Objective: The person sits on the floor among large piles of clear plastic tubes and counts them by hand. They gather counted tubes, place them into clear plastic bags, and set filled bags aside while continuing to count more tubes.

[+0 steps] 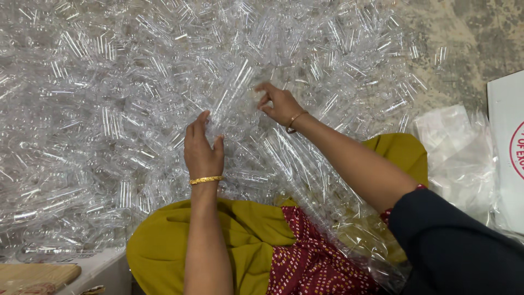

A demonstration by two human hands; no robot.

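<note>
A large heap of clear plastic blister shells (109,98) covers the floor in front of me. My left hand (203,150), with a gold bangle at the wrist, grips the lower end of a stack of nested clear shells (232,93) that slants up to the right. My right hand (279,104), also with a bangle, pinches the stack's upper right edge. Another long stack of clear shells (305,175) lies across my lap, running under my right forearm.
My yellow and maroon clothing (245,246) fills the lower middle. A crumpled clear plastic bag (458,153) and a white cardboard box (507,147) sit at the right. A wooden board (33,273) lies at the bottom left. Bare concrete floor (469,38) shows at the top right.
</note>
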